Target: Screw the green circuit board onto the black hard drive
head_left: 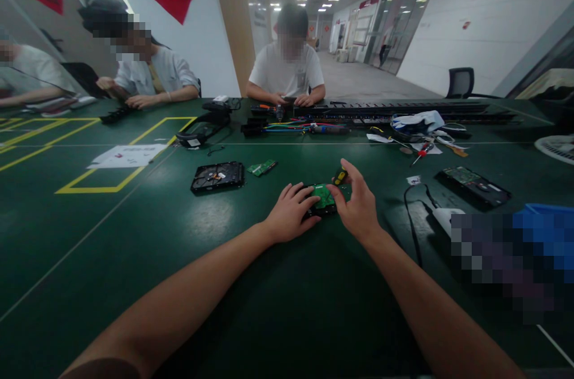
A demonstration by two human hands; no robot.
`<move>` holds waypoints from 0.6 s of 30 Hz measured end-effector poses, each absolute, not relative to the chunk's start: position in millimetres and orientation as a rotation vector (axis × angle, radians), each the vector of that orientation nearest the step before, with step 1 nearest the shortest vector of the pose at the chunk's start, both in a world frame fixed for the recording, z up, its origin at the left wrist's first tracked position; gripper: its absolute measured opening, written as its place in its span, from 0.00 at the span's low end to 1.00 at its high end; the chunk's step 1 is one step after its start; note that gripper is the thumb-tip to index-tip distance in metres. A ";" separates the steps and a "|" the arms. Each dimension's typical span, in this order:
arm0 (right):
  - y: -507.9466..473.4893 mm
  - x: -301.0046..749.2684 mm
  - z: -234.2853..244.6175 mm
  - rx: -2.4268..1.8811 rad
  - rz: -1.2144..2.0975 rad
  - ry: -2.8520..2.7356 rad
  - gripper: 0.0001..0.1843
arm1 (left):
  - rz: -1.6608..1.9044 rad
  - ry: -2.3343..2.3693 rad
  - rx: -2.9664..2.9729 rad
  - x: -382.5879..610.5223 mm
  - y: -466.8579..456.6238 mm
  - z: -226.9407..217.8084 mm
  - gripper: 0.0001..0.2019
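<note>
A hard drive with a green circuit board (323, 198) lies on the dark green table (179, 247) in front of me. My left hand (291, 211) rests on its left side, fingers curled over the edge and holding it down. My right hand (356, 202) is closed around a small screwdriver with a yellow and black handle (339, 176), its tip pointing down at the board.
Another opened hard drive (217, 176) and a loose green board (262, 168) lie to the left. A third drive (474, 186) and a white cabled device (443, 216) sit at right. Cables and tools (305, 127) lie further back. Two people sit across the table.
</note>
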State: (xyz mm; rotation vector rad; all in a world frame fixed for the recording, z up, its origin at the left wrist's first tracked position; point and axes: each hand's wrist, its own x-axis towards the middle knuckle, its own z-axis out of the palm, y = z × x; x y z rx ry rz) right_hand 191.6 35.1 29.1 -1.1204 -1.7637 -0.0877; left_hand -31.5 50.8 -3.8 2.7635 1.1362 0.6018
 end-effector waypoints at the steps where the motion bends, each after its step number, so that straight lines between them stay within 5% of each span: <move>1: 35.4 191.9 28.7 -1.117 -0.111 -1.769 0.37 | 0.600 1.138 2.765 -31.3 50.8 -3.8 0.28; 18: 34.8 193.5 32.0 -1.044 0.113 -1.824 0.39 | 0.600 1.149 2.772 -31.6 50.8 -4.2 0.28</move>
